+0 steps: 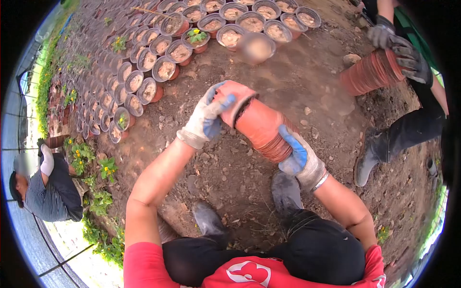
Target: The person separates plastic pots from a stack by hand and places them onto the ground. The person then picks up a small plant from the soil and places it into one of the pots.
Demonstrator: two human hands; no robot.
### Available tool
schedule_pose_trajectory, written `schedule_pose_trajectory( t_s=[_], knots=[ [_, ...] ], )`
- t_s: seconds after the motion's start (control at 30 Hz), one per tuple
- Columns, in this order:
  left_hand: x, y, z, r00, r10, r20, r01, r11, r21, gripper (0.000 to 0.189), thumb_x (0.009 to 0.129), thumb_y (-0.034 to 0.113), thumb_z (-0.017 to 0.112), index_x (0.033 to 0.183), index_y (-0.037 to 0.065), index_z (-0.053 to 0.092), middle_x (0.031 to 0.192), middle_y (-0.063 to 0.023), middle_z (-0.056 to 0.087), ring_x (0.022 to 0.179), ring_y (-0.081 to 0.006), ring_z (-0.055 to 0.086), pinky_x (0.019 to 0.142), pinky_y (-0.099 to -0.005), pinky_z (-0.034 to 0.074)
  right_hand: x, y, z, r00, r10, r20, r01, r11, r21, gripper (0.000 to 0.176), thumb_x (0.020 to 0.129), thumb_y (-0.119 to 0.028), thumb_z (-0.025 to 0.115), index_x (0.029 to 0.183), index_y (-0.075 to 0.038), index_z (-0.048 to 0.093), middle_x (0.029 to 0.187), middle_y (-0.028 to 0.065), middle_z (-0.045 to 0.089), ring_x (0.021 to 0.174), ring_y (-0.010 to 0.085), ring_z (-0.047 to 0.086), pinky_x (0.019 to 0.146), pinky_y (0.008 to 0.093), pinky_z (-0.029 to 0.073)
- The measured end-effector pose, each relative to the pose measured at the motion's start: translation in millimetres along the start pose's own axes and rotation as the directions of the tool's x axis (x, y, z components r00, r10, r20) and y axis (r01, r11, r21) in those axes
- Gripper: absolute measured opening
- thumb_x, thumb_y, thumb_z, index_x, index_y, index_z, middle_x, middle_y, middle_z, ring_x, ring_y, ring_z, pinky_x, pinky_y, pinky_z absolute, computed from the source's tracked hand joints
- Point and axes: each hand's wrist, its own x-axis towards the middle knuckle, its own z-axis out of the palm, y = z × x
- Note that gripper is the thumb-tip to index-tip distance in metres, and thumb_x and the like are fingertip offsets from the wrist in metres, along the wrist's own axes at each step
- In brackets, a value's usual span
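A stack of nested reddish-brown plastic flowerpots (261,126) is held tilted in front of me, above the soil. My left hand (207,115), in a white glove with blue patches, grips the end flowerpot (236,98), which sits partly drawn off the others with a dark gap between. My right hand (301,158), gloved the same way, is wrapped round the rim end of the stack at the lower right. Both hands are closed on pots.
Many soil-filled pots (230,36) stand in rows ahead and to the left, a few with yellow-flowered plants (196,35). At right, a co-worker's gray-gloved hands (408,57) hold another pot stack (367,74). Another person (50,187) sits at far left. Stony soil (331,125) lies between.
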Motion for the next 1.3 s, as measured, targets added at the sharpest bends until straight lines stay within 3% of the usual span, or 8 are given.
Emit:
schedule_pose_trajectory(
  t_s=[0.17,0.23,0.6,0.67,0.77,0.87,1.07,1.3],
  knots=[
    [9,-14,-23,0.996,-0.075,-0.047,0.063,0.975,-0.215,0.045,0.096,0.033,0.057,0.128,0.002,0.051,0.124,-0.0115,0.060,0.118,-0.0230,0.056,0.105,-0.0403,0.042,2,14,-2,0.735,0.647,0.203,-0.311,0.055,0.949,0.055,0.082,0.005,0.063,0.134,-0.004,0.049,0.131,0.0134,0.056,0.119,0.0265,0.058,0.104,0.0388,0.045],
    [8,-11,-23,0.994,-0.097,-0.046,0.085,0.972,-0.218,0.041,0.097,0.029,0.057,0.127,0.002,0.053,0.123,-0.0110,0.061,0.116,-0.0222,0.057,0.104,-0.0393,0.044,-10,17,-11,1.000,0.022,-0.022,-0.027,0.960,-0.278,0.057,0.077,0.003,0.067,0.131,-0.004,0.052,0.129,0.0148,0.058,0.117,0.0319,0.059,0.102,0.0414,0.046],
    [-15,51,-35,0.991,-0.126,0.054,0.137,0.902,-0.410,0.039,0.093,0.024,0.064,0.124,0.002,0.055,0.120,-0.0100,0.063,0.109,-0.0202,0.061,0.097,-0.0347,0.049,-22,23,-20,0.999,-0.029,0.021,0.034,0.952,-0.303,0.057,0.076,0.002,0.065,0.131,-0.003,0.053,0.127,0.0140,0.059,0.119,0.0341,0.056,0.105,0.0423,0.043],
    [-5,22,-82,0.977,0.086,-0.195,0.087,0.674,0.734,0.039,0.093,0.024,0.064,0.124,0.002,0.057,0.111,-0.0075,0.064,0.103,-0.0142,0.058,0.091,-0.0296,0.048,-21,18,-10,0.998,-0.020,0.056,0.038,0.940,-0.339,0.057,0.076,0.001,0.065,0.131,-0.003,0.052,0.128,0.0134,0.059,0.120,0.0332,0.056,0.106,0.0417,0.042],
    [-16,5,-84,0.944,0.157,-0.290,0.031,0.834,0.551,0.035,0.095,0.024,0.062,0.121,0.001,0.059,0.107,-0.0037,0.064,0.097,-0.0097,0.057,0.086,-0.0258,0.048,-13,18,-2,0.711,0.691,0.130,-0.430,0.282,0.857,0.060,0.074,0.001,0.066,0.131,-0.002,0.052,0.128,0.0125,0.059,0.121,0.0322,0.055,0.106,0.0412,0.042],
    [-28,10,-60,0.977,0.025,-0.212,0.030,0.967,0.252,0.033,0.096,0.023,0.061,0.121,0.003,0.059,0.109,-0.0019,0.064,0.098,-0.0097,0.058,0.085,-0.0266,0.049,-19,13,-12,0.993,-0.085,0.086,0.110,0.933,-0.344,0.050,0.084,0.002,0.062,0.132,-0.002,0.051,0.131,0.0083,0.057,0.124,0.0259,0.054,0.106,0.0384,0.043],
    [-35,3,-30,0.971,-0.098,-0.219,0.072,0.990,-0.123,0.044,0.094,0.019,0.062,0.132,0.001,0.049,0.125,-0.0079,0.059,0.117,-0.0181,0.056,0.101,-0.0348,0.045,-13,-2,4,0.995,0.091,0.046,-0.101,0.940,0.326,0.054,0.078,0.002,0.065,0.131,-0.003,0.052,0.131,0.0138,0.056,0.124,0.0291,0.053,0.104,0.0412,0.044],
    [-37,-2,35,0.954,0.187,-0.233,-0.231,0.956,-0.181,0.076,0.080,0.000,0.071,0.145,0.009,0.031,0.136,-0.0121,0.046,0.121,-0.0222,0.052,0.102,-0.0373,0.044,-11,2,-1,0.994,-0.106,0.012,0.107,0.974,-0.199,0.066,0.078,-0.006,0.068,0.139,-0.002,0.045,0.133,0.0161,0.053,0.124,0.0300,0.052,0.106,0.0388,0.039]
  ],
)
